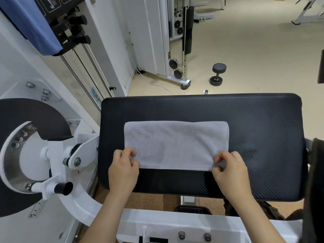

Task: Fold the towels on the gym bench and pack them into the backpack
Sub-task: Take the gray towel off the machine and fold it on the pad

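Observation:
A light grey towel (176, 143) lies flat on the black padded gym bench (254, 130), folded into a wide rectangle with its fold at the far side. My left hand (123, 170) pinches the towel's near left corner. My right hand (231, 174) pinches the near right corner. Both corners are lifted slightly off the pad. A dark object (315, 181) at the right edge may be the backpack; I cannot tell for sure.
White machine frame with a black disc and a black-capped handle (64, 188) stands to the left of the bench. A blue cloth (31, 23) hangs top left. A black dumbbell (217, 74) and a cable machine (177, 67) are on the beige floor beyond.

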Tool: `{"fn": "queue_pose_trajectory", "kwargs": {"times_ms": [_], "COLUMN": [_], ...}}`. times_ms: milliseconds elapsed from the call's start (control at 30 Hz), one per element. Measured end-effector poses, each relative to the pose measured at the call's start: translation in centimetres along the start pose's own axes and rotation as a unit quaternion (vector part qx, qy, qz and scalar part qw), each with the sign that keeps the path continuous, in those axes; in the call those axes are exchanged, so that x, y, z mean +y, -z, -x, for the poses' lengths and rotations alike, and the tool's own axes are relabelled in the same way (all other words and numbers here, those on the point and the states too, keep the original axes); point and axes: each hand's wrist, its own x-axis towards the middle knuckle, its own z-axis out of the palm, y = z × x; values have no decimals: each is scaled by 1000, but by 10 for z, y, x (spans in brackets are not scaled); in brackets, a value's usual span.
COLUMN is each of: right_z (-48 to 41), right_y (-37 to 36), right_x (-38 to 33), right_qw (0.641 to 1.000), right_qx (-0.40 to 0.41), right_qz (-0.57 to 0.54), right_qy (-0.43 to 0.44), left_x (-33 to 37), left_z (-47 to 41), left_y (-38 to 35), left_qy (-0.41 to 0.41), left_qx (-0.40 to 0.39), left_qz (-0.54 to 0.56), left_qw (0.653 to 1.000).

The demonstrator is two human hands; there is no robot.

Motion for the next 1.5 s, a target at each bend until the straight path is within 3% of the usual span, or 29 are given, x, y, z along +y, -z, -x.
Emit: {"fn": "queue_pose_trajectory", "kwargs": {"times_ms": [133, 267, 400, 500, 633, 833, 1067, 1167, 1333, 1433, 1500], "right_z": [1, -4, -13, -25, -54, -86, -83, -83, -86, -84, -84], "right_y": [-7, 0, 10, 20, 36, 42, 23, 27, 36, 37, 42], "right_x": [-5, -8, -8, -13, -27, -27, -23, -16, -16, -18, -23], "right_qw": [999, 996, 993, 993, 991, 977, 997, 999, 996, 996, 993], "right_qx": [11, 14, 7, -1, 11, -21, 65, 5, -58, -66, -84], "right_qz": [43, -15, -17, -17, -80, -167, -18, 31, 66, 20, -73], "right_qy": [3, -83, -114, -120, -105, -128, -30, -28, 11, 62, 39], "left_x": [-5, -12, -11, -2, 16, 21, 23, 22, 20, 26, 29], "left_z": [4, 8, 2, -15, -52, -84, -80, -77, -70, -62, -57], "left_y": [-2, 0, 10, 23, 33, 27, 14, 15, 19, 22, 25], "left_qy": [-26, -31, -4, 53, 147, 167, 83, 48, 39, 9, 31], "left_qx": [-6, -12, -45, -74, -57, -32, 47, 43, -21, -24, -48], "left_qz": [-9, 10, 9, 116, 318, 387, 271, 156, 63, 104, 185], "left_qw": [1000, 999, 999, 989, 935, 906, 958, 986, 997, 994, 981]}}
